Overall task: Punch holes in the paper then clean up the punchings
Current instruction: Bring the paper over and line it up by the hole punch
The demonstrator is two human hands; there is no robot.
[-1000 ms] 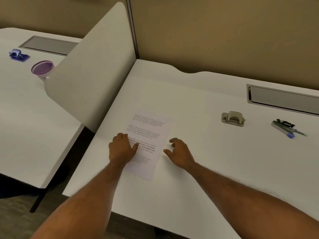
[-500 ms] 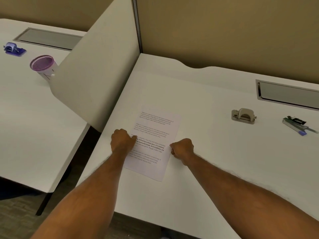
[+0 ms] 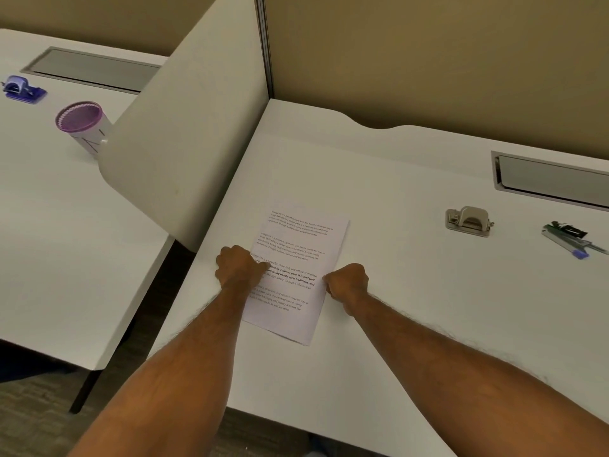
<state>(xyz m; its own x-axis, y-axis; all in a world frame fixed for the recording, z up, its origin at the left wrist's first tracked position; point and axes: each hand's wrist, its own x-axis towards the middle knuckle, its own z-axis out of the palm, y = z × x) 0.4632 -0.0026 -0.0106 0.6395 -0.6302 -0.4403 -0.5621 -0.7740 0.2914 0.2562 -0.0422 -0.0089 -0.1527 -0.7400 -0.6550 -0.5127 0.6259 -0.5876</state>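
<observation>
1. The left hand (image 3: 239, 268) has its fingers curled under at the left edge of the paper (image 3: 298, 245). Its thumb (image 3: 263, 267) lies flat on top of the sheet, gripping that edge.
2. The right hand (image 3: 349, 280) is bunched into a tight fist, knuckles up, against the sheet's right edge. Its thumb and forefinger pinch that edge, but the fingertips themselves are hidden.
3. Both bare forearms reach in from the near edge, one on each side of the sheet.
4. The paper is a thin white rectangle printed with four short blocks of dark text, one of them partly bold. It lies flat on the desk (image 3: 379, 199), turned a little clockwise, close to the desk's left side.
5. The desk top is smooth, matte and white, with a wavy back edge.
6. The hole punch (image 3: 468, 221) sits well to the right of the sheet. It is small, grey and metal, with a domed lever on a flat base.
7. Further right lies a loose cluster of pens (image 3: 571, 240), dark and silver with a blue tip.
8. Behind these, a long rectangular metal slot (image 3: 553, 179) is set into the desk.
9. A smooth cream divider (image 3: 184, 133) with a rounded corner stands along the desk's left side.
10. On the neighbouring desk beyond it stand a white cup (image 3: 82, 125) with a purple inside and a small blue punch (image 3: 23, 90).
11. A tan fabric wall (image 3: 428, 54) backs both desks.
</observation>
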